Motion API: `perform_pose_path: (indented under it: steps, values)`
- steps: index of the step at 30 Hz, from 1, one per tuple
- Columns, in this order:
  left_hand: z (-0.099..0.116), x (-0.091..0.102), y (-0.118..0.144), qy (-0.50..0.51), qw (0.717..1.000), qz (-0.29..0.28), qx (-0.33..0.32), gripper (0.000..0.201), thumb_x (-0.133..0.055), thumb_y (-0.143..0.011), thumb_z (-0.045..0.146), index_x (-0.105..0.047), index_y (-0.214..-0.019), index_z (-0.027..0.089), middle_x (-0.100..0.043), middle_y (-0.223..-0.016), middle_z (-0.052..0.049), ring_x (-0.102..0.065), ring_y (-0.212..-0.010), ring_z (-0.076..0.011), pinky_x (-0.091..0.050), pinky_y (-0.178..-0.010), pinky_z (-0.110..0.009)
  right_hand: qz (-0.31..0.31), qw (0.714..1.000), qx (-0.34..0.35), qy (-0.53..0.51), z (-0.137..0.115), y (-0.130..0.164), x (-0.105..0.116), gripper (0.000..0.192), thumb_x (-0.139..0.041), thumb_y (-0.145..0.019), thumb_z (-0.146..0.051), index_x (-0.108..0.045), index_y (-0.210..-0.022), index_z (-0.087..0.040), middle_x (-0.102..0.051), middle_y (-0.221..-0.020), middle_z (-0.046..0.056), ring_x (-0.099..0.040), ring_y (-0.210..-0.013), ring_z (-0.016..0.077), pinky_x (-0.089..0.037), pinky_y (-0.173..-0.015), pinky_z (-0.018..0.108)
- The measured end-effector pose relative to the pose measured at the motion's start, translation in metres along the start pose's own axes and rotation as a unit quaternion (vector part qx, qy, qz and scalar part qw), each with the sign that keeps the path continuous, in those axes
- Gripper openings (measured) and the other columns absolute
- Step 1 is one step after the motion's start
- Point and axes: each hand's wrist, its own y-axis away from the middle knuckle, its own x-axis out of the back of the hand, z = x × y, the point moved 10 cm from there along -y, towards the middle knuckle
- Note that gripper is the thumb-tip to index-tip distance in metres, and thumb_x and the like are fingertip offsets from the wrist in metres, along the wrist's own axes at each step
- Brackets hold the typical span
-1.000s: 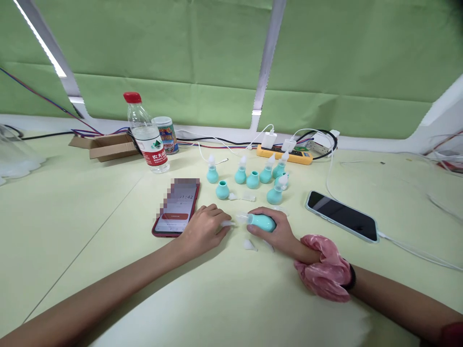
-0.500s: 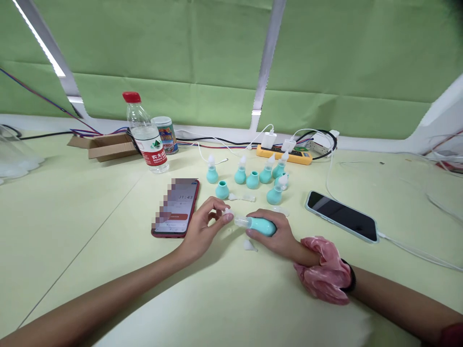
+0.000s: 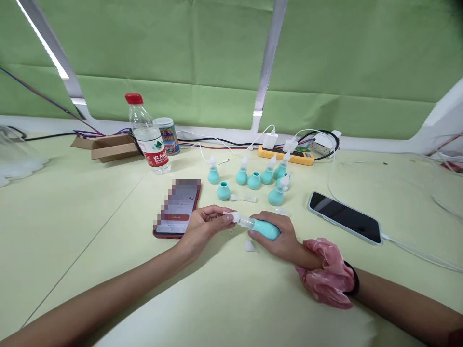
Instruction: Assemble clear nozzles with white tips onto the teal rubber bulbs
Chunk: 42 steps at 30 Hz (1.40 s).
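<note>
My right hand (image 3: 277,236) is wrapped round a turquoise squeeze bulb (image 3: 265,228), which lies on its side with a clear tube (image 3: 246,222) pointing left. Between the thumb and fingers of my left hand (image 3: 208,225) is a small white nozzle tip (image 3: 236,217), held against the open end of that tube. A loose whitish tip (image 3: 249,246) lies on the table just below the bulb. Behind my hands stand several turquoise bulbs with tips, such as one bulb (image 3: 276,196), and bare open bulbs, such as another (image 3: 223,191). A tip (image 3: 235,197) and a clear tube (image 3: 249,199) lie among them.
A red-cased phone (image 3: 177,212) lies beside my left hand, a charging phone (image 3: 343,217) to the right. Further back are a water bottle (image 3: 152,144), a can (image 3: 168,135), an open cardboard box (image 3: 115,148) and a yellow power strip (image 3: 285,155) with cables.
My left hand has brought the nozzle tip rightward from a small gap onto the tube's end. My right hand keeps its hold on the bulb. The view has shifted slightly.
</note>
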Motion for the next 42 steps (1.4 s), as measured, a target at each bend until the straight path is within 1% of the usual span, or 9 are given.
perform_pose_path:
  steps: [4,8,14,20,25,30,33,36,42]
  values:
    - [-0.004,0.0,-0.001,0.008,1.0,-0.004,0.011,0.014,-0.07,-0.062,0.018,-0.064,-0.072,0.011,-0.068,-0.073,-0.005,-0.063,-0.068,-0.0142,-0.051,-0.075,-0.03,0.005,1.0,0.006,0.013,-0.002,0.001,0.001,0.015,-0.06,-0.069,-0.026,-0.054,-0.082,-0.021,-0.064,-0.073,0.002,-0.06,-0.064,0.0149,-0.047,-0.06,0.027]
    - [-0.006,0.003,-0.002,0.009,1.0,0.006,0.013,0.014,-0.07,-0.062,0.02,-0.064,-0.07,0.01,-0.067,-0.073,-0.005,-0.063,-0.07,-0.0139,-0.052,-0.075,-0.029,0.002,1.0,0.016,0.016,-0.003,0.002,0.0,0.016,-0.059,-0.069,-0.026,-0.054,-0.082,-0.02,-0.064,-0.072,0.002,-0.06,-0.063,0.0147,-0.047,-0.059,0.027]
    - [-0.004,0.005,-0.001,-0.026,0.999,0.02,0.01,0.014,-0.07,-0.061,0.021,-0.065,-0.069,0.01,-0.067,-0.071,-0.003,-0.061,-0.069,-0.0115,-0.052,-0.073,-0.024,-0.003,0.999,0.024,0.022,-0.007,0.001,-0.001,0.013,-0.058,-0.07,-0.024,-0.054,-0.082,-0.019,-0.063,-0.07,0.002,-0.057,-0.058,0.0129,-0.045,-0.055,0.026]
    - [-0.003,0.004,-0.002,-0.074,0.997,0.006,0.009,0.019,-0.071,-0.061,0.021,-0.065,-0.076,0.012,-0.068,-0.072,-0.003,-0.063,-0.067,-0.0132,-0.052,-0.071,-0.026,0.009,0.999,0.028,0.021,-0.008,0.002,0.002,0.015,-0.061,-0.068,-0.023,-0.054,-0.081,-0.019,-0.063,-0.069,0.002,-0.059,-0.061,0.0139,-0.046,-0.056,0.025]
    - [0.0,-0.013,-0.001,-0.117,0.991,-0.063,0.02,0.029,-0.066,-0.066,0.025,-0.064,-0.091,0.009,-0.068,-0.067,-0.005,-0.063,-0.06,-0.0137,-0.052,-0.063,-0.027,0.023,0.998,0.044,0.027,-0.008,0.002,0.006,0.017,-0.061,-0.067,-0.024,-0.054,-0.082,-0.019,-0.064,-0.07,0.002,-0.06,-0.063,0.0147,-0.046,-0.058,0.026]
    - [0.01,-0.022,0.0,-0.173,0.977,-0.12,0.002,0.027,-0.065,-0.067,0.022,-0.065,-0.09,0.007,-0.065,-0.061,-0.004,-0.058,-0.052,-0.01,-0.048,-0.054,-0.022,-0.014,0.998,0.059,0.021,-0.011,-0.001,0.003,0.017,-0.06,-0.067,-0.023,-0.056,-0.083,-0.018,-0.064,-0.069,0.003,-0.059,-0.06,0.0138,-0.045,-0.055,0.025]
    - [0.013,-0.023,-0.001,-0.198,0.969,-0.146,-0.003,0.028,-0.065,-0.067,0.023,-0.065,-0.091,0.008,-0.066,-0.061,-0.005,-0.058,-0.053,-0.011,-0.049,-0.055,-0.024,-0.05,0.998,0.03,-0.018,-0.007,-0.005,0.0,0.015,-0.061,-0.067,-0.024,-0.058,-0.08,-0.017,-0.064,-0.07,0.003,-0.059,-0.062,0.014,-0.045,-0.058,0.024]
    - [0.013,-0.023,-0.001,-0.212,0.964,-0.163,0.001,0.029,-0.065,-0.067,0.024,-0.066,-0.091,0.009,-0.067,-0.064,-0.007,-0.06,-0.056,-0.0129,-0.051,-0.06,-0.027,-0.088,0.993,-0.03,-0.07,0.003,-0.009,-0.004,0.016,-0.063,-0.065,-0.028,-0.06,-0.075,-0.016,-0.065,-0.068,0.003,-0.059,-0.06,0.0138,-0.045,-0.057,0.023]
    - [0.021,-0.027,0.005,-0.287,0.944,-0.16,-0.042,0.031,-0.062,-0.07,0.026,-0.065,-0.095,0.008,-0.068,-0.069,-0.009,-0.06,-0.061,-0.0155,-0.051,-0.063,-0.029,-0.169,0.958,-0.166,-0.158,0.025,-0.007,-0.018,0.02,-0.066,-0.061,-0.032,-0.063,-0.069,-0.014,-0.06,-0.061,0.001,-0.052,-0.053,0.0111,-0.041,-0.049,0.02]
